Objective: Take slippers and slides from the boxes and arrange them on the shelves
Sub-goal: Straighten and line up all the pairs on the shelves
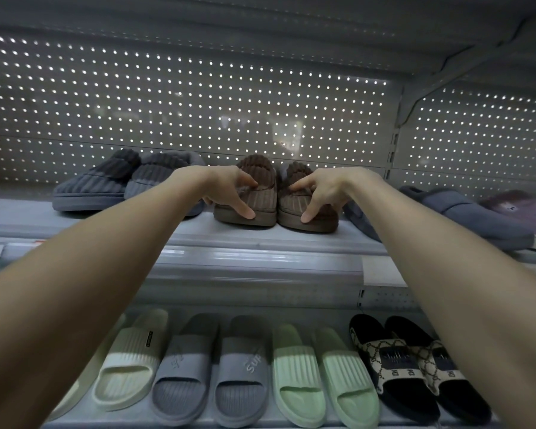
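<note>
Reaching onto the upper shelf [260,241], person has both arms out. Grey slippers [99,187] sit left of the left fingers [243,209], one grey slipper [464,218] right of the right fingers [311,210], slides [211,366] in a row below them. Left hand [229,188] grips the left brown slipper [262,173], right hand [325,188] the right brown slipper [291,204]. Pair side by side, thumbs on sole edges, forefingers curled over uppers.

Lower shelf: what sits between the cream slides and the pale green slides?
Head view: one pair of grey ribbed rubber slides, side by side.
</note>
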